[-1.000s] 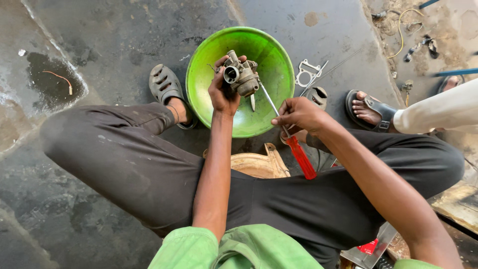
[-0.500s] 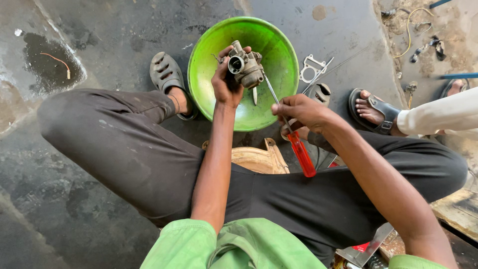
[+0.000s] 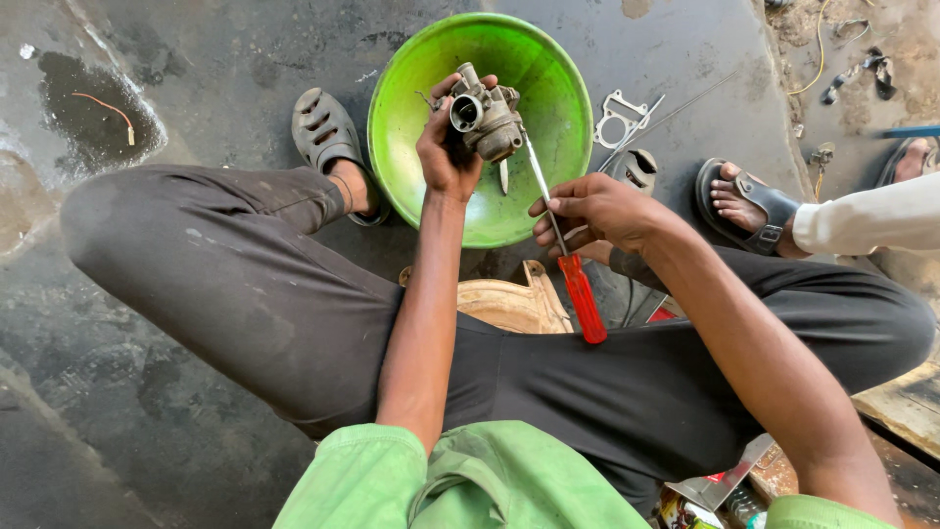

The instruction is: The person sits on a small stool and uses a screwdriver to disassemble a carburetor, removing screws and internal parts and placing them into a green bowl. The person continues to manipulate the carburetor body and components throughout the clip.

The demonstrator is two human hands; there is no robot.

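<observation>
1. Your right hand (image 3: 597, 211) has its fingers pinched shut around the metal shaft of the screwdriver (image 3: 560, 245), with the red handle hanging down on the near side, over your lap.
2. Your left hand (image 3: 446, 147) is closed around the carburetor (image 3: 487, 120), holding it up above the green bowl (image 3: 421, 118), its round throat facing you.
3. The screwdriver's long axis runs from near right to far left. Its tip meets the right side of the carburetor body, so the carburetor lies up and to the left of your right fingers, close by and joined to them by the shaft.
4. The left hand is the one on the carburetor; the right reaches it only through the tool.
5. Farther out: a flat metal gasket (image 3: 619, 118) lies on the concrete right of the bowl, and another person's sandalled foot (image 3: 744, 201) rests at far right.
6. Against half a second ago, the grips and the tool's angle look unchanged; the view has only shifted slightly.
</observation>
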